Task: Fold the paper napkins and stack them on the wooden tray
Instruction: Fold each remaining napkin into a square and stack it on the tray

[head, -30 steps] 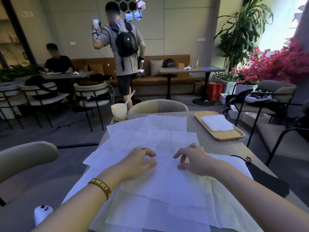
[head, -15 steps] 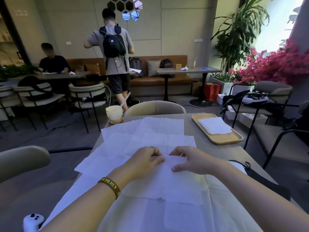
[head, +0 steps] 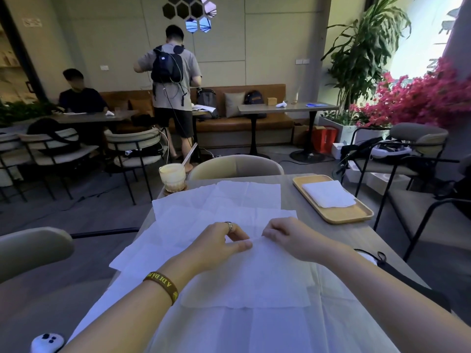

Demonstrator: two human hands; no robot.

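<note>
Across the lower centre of the frame, the counter (head: 331, 238) carries a spread of unfolded sheets (head: 242, 197) that overlap from its far edge down to the bottom of the frame. On top of them, at lower centre, lies the napkin (head: 254, 276) being worked. Its near edge runs straight across, and its far edge sits at the hands. At centre right the tray (head: 344, 217) stands apart from the sheets, with a strip of bare counter between. One folded napkin (head: 327, 193) lies flat on it. The left hand (head: 219, 243) and right hand (head: 285, 235) sit just beside each other at the middle of the napkin's far edge. Their fingers are curled down, and each hand appears to pinch that edge.

Step in hand, by judgement: a fold on this napkin, early in the task, since one piece is on the tray and several sheets lie flat. The next move likely calls for carrying the pinched edge to the opposite edge, aligning the corners, pressing the crease, then transferring the napkin to the tray.

Limits of view:
- The fingertips are hidden under the knuckles, so the pinch is inferred.
- The number of layers in the napkin cannot be told.
- Overlap makes the sheet count unclear.
- A dark object (head: 377, 258) at the right counter edge is cut off by the forearm and cannot be identified.
</note>
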